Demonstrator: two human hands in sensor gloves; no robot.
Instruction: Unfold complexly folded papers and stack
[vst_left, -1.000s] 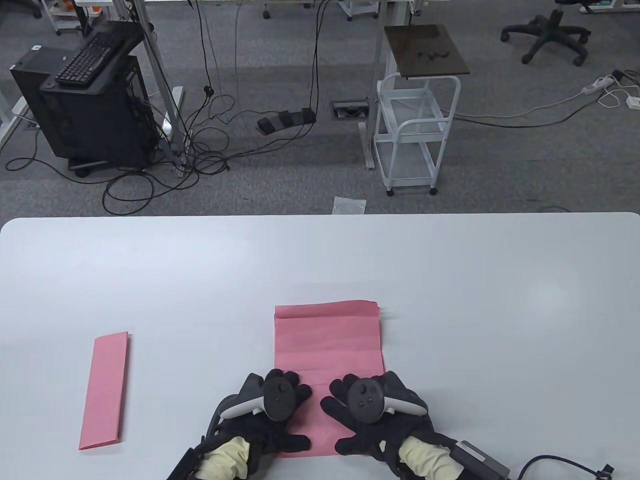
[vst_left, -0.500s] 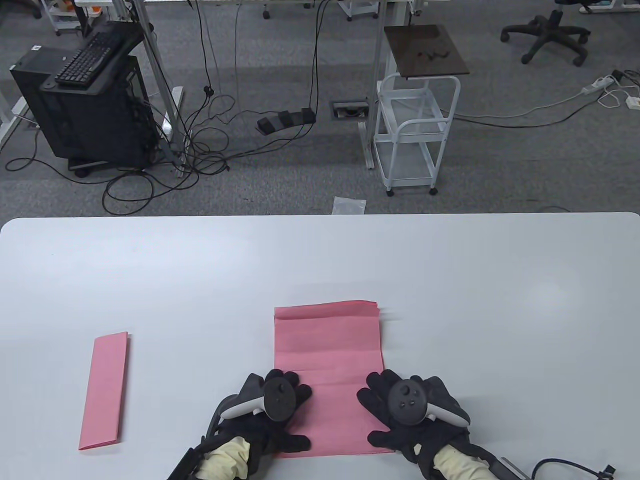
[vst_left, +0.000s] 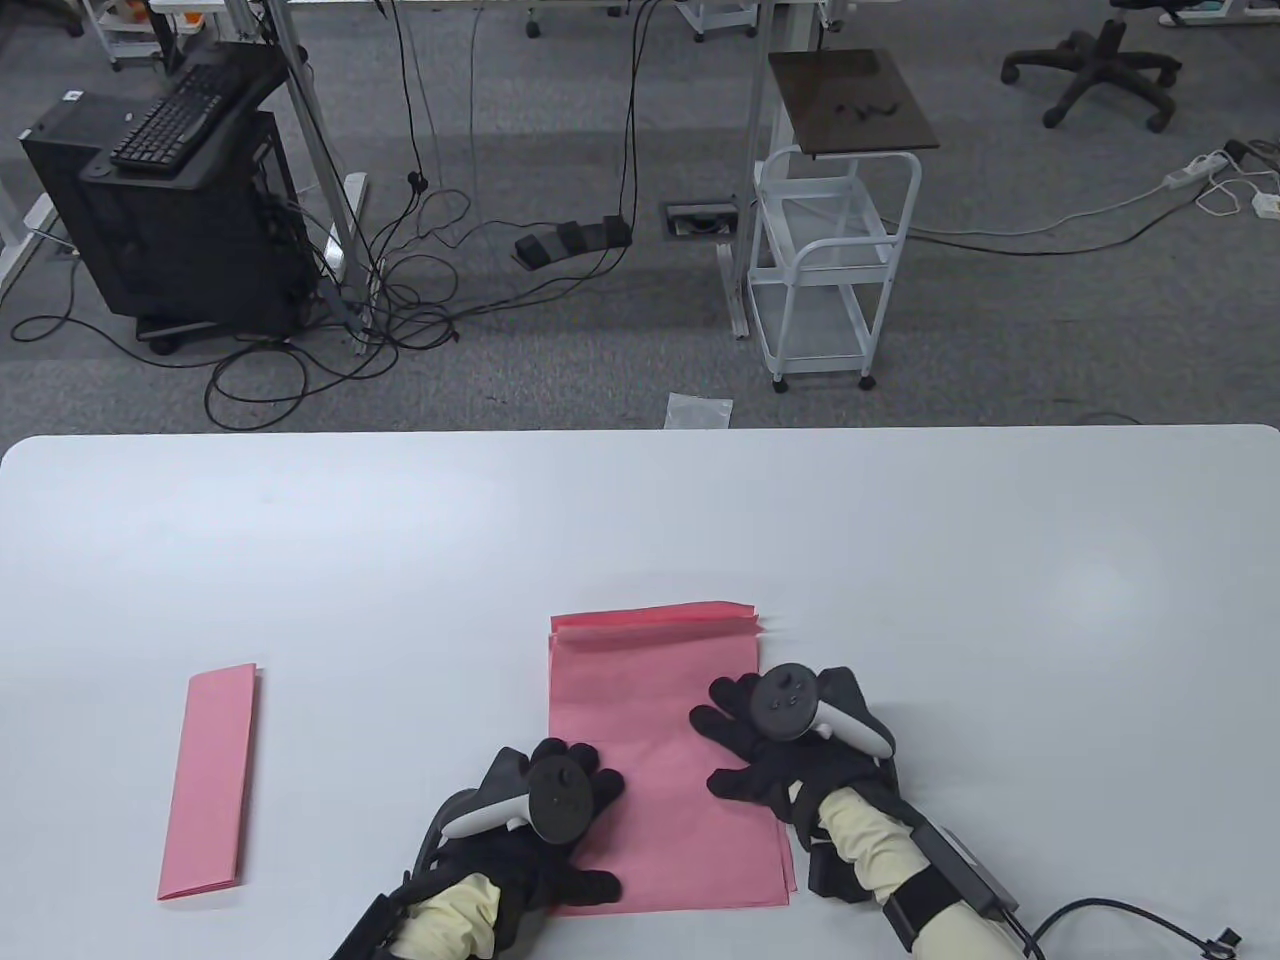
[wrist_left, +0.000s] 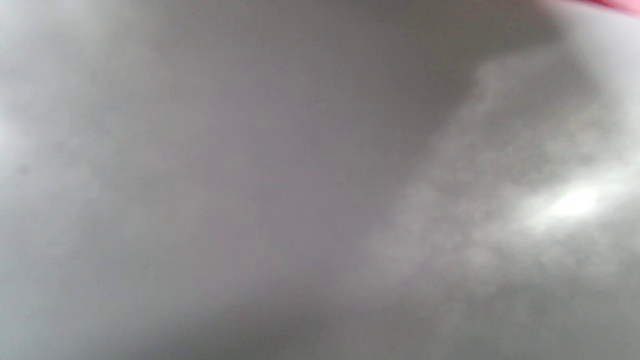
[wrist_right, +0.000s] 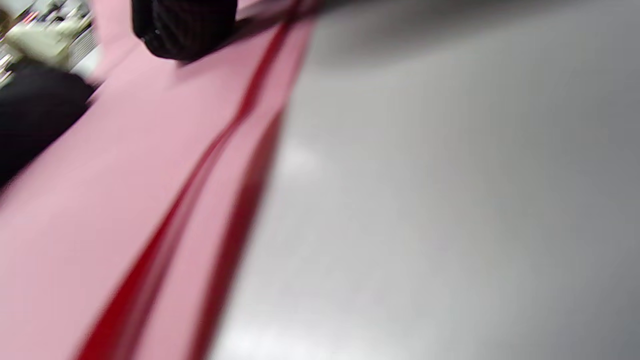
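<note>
White table (vst_left: 400, 540): your left hand (vst_left: 545, 810) and right hand (vst_left: 780, 745) press flat, fingers spread, on the pink stack (vst_left: 650, 690); uneven sliding risks skewed sheets

Stack of unfolded pink sheets (vst_left: 650, 720) lies flat near the table's front edge, centre; edges slightly fanned at the far end and along the near right side, faint crease lines across the top sheet. Narrow pink folded paper (vst_left: 208, 782) lies flat well to its left, long axis running front to back, a little tilted.
</note>
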